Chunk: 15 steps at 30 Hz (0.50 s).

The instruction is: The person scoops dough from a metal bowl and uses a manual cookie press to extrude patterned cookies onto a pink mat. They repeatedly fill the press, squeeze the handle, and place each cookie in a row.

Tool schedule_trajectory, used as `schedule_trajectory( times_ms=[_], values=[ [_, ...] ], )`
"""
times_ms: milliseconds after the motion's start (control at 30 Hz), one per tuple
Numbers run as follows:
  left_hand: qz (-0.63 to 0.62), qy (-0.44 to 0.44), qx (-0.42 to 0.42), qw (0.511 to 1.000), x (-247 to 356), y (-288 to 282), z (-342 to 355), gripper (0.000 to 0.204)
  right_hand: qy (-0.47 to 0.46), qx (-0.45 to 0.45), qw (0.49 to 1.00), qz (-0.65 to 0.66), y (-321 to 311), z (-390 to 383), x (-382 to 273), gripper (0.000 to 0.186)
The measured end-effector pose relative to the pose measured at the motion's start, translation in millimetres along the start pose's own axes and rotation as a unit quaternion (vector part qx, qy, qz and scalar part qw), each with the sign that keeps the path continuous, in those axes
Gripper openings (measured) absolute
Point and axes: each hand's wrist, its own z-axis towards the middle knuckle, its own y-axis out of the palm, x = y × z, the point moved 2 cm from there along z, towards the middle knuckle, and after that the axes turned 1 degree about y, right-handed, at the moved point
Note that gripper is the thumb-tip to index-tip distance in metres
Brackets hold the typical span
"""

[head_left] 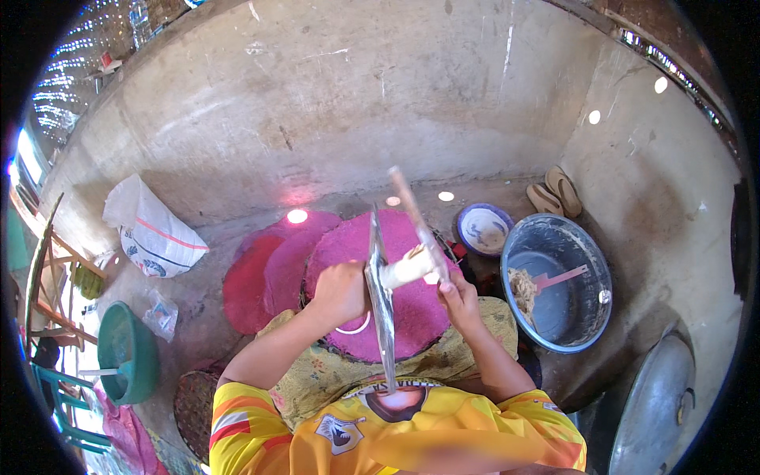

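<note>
My left hand point(342, 293) grips a thin, shiny metal disc point(381, 305), upright and nearly edge-on to me; its kind is hard to tell. A whitish cylindrical piece point(408, 267) sticks out from the disc's right side toward my right hand. Closed around the lower end of a flat wooden stick point(413, 210) is my right hand point(461, 303), and the stick slants up and to the left, slightly blurred. Below both hands lies a round magenta-topped surface point(412, 324), in front of my lap on patterned cloth point(467, 356).
A dark basin point(598, 297) with pale dough-like stuff and a pink spatula stands right, beside a small blue-rimmed bowl point(484, 229) and sandals point(554, 192). Leftward are red-pink discs point(252, 285), a white sack point(162, 229) and a green tub point(142, 368). A large metal lid point(653, 404) leans lower right.
</note>
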Motion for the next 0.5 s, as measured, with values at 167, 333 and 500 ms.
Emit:
schedule_trajectory(
  times_ms=[167,333,500],
  values=[
    [-0.526,-0.031,0.169,0.833,-26.0,-5.8,20.7,0.023,0.353,-0.015,0.884,0.305,-9.6,-1.4,11.8,0.059],
    [-0.728,-0.072,0.140,0.667,-27.1,4.0,44.7,0.031,0.420,-0.226,0.767,0.429,7.3,-13.1,12.6,0.063],
    [-0.831,-0.081,0.074,0.545,-17.5,1.6,66.4,0.030,0.464,-0.311,0.734,0.387,25.8,-31.7,16.4,0.066]
  ],
)
